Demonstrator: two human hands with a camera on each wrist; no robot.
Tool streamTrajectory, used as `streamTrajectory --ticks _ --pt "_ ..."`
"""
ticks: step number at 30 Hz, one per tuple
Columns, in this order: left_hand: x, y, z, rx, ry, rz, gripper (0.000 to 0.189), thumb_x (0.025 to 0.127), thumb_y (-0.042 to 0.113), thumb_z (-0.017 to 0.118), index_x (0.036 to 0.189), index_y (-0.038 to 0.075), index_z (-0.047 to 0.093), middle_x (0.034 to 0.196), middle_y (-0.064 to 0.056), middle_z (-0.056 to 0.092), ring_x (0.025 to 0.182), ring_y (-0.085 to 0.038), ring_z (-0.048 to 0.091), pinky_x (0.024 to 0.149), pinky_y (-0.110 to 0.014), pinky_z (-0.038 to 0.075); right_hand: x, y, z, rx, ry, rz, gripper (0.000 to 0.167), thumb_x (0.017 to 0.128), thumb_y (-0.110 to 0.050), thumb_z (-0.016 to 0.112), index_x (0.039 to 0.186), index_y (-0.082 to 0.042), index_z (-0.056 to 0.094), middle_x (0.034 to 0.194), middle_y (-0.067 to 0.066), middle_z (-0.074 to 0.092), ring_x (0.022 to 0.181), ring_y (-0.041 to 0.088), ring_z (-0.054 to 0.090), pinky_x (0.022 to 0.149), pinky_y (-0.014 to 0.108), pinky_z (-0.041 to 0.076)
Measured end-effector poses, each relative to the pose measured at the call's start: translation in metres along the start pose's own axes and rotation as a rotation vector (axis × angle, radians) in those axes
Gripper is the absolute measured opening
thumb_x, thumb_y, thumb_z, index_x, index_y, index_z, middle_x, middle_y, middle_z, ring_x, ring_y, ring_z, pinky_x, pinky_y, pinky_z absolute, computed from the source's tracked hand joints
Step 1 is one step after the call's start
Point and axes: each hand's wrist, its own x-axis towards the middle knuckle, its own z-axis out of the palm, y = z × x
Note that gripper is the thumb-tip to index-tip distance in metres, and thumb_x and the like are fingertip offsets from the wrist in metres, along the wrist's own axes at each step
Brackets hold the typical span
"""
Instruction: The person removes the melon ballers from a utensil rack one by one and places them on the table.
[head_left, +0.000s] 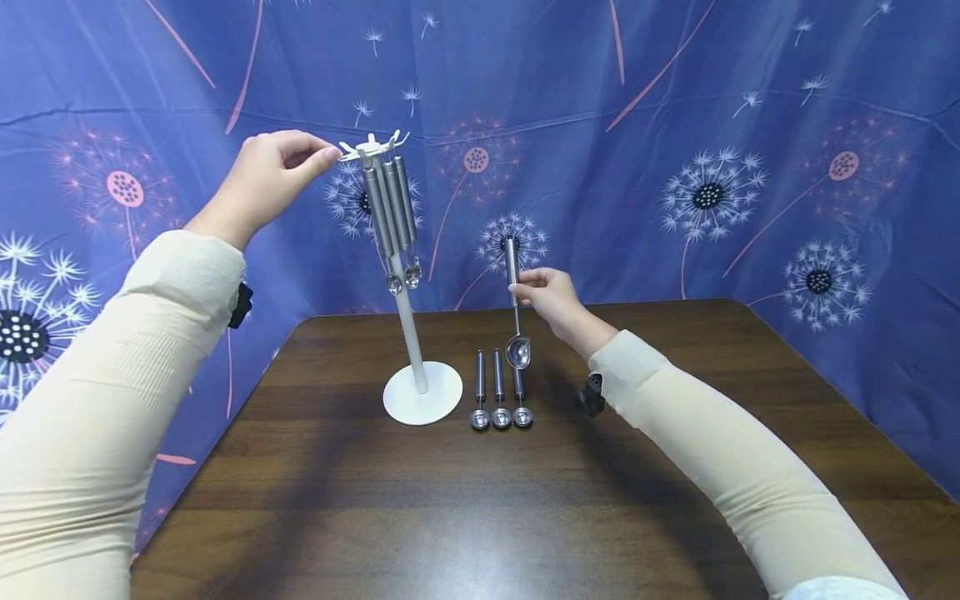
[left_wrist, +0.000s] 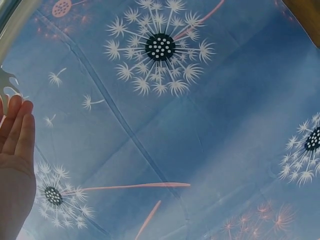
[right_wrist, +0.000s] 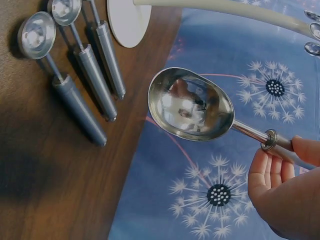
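My left hand [head_left: 273, 171] pinches the edge of the hooked top of a white utensil rack [head_left: 408, 333], which stands leaning slightly in the head view. Several steel-handled utensils [head_left: 390, 208] hang from its hooks, small bowls downward. In the left wrist view, the fingers [left_wrist: 25, 140] reach up to the hooks at the left edge. My right hand [head_left: 552, 296] grips a steel ladle [head_left: 517, 352] by its handle, bowl down, above the table. The right wrist view shows the ladle's wide oval bowl [right_wrist: 190, 107] and the thumb and fingers around the handle's lower part.
Three steel scoops [head_left: 501, 417] with small round bowls lie side by side on the brown wooden table [head_left: 450, 483], right of the rack's round white base [head_left: 442, 404]. A blue dandelion-print cloth [head_left: 600, 208] hangs behind the table.
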Motion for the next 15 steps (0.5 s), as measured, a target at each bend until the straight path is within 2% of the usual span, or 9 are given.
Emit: streamTrajectory --ticks 3,6,10,15 --pt "0.000 0.001 0.001 0.011 0.003 -0.012 0.048 0.096 0.047 0.054 0.120 0.008 0.068 0.120 -0.011 0.066 0.089 0.011 0.049 0.085 -0.017 0.041 0.000 0.004 -0.002 -0.013 0.010 0.006 0.035 0.092 -0.009 0.066 0.123 0.004 0.058 0.099 0.005 0.060 0.086 0.015 0.061 0.095 0.035 0.054" --pt "0.001 0.003 0.002 0.010 0.009 -0.028 0.049 0.095 0.050 0.055 0.118 0.009 0.069 0.117 -0.007 0.067 0.090 0.009 0.051 0.085 -0.018 0.041 0.000 0.007 -0.004 -0.027 0.017 0.015 0.035 0.092 -0.010 0.066 0.123 0.004 0.059 0.099 0.004 0.060 0.082 0.011 0.060 0.087 0.028 0.055" --pt "0.001 0.003 0.005 -0.003 0.027 -0.037 0.048 0.093 0.050 0.056 0.114 0.009 0.070 0.110 -0.002 0.067 0.089 0.008 0.052 0.083 -0.018 0.041 0.000 0.010 -0.006 -0.036 0.019 0.025 0.034 0.092 -0.010 0.066 0.123 0.003 0.059 0.102 0.006 0.061 0.083 0.013 0.062 0.079 0.021 0.055" --pt "0.001 0.003 0.004 0.008 0.039 -0.027 0.046 0.094 0.046 0.056 0.114 0.008 0.070 0.113 -0.007 0.067 0.087 0.010 0.051 0.083 -0.016 0.041 0.001 0.013 -0.009 -0.051 0.022 0.039 0.035 0.092 -0.011 0.066 0.124 0.002 0.058 0.105 0.007 0.061 0.084 0.014 0.062 0.091 0.032 0.054"
